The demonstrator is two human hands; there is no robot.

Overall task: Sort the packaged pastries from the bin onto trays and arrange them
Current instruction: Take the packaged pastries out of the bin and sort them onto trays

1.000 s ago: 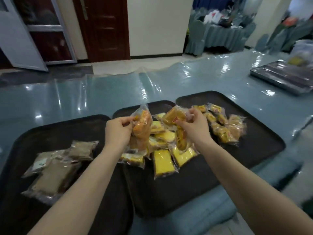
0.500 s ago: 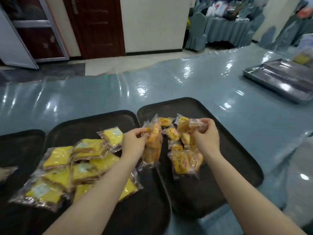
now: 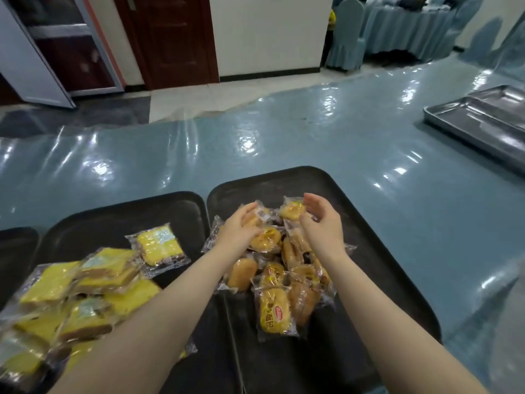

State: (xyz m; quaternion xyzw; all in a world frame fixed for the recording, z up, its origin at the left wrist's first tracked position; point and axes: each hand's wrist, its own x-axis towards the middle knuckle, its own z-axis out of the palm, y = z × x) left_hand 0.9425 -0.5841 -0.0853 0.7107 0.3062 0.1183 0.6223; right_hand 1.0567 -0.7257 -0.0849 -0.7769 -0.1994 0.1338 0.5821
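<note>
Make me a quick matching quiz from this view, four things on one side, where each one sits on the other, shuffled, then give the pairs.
Things:
1. yellow cakes
2. orange buns
3. steel trays
4. draped table

Places:
A. far right on the blue tabletop
B. middle black tray
C. back of the room
D. right black tray, under both hands

Pairs: 1-B, 2-D, 3-A, 4-C
</note>
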